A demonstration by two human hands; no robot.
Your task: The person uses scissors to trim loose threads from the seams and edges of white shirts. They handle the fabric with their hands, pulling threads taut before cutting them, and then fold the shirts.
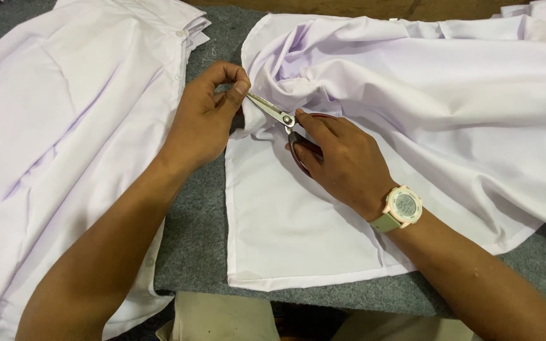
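Probably a garment workshop: stacked white shirts [64, 113] on grey felt table [197, 215].

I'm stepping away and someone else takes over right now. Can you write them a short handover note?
Left hand: pinches the edge of the white garment at the scissors' tips.
Right hand: holds the scissors, blades nearly shut at that pinched edge.
The garment lies bunched on the grey felt table; a stack of white garments lies to the left.
Done: cannot tell what is cut.
Left: the snip at the pinched edge.

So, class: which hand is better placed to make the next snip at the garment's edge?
Right. The right hand holds the scissors, blades at the garment edge; the left hand only pinches the cloth.
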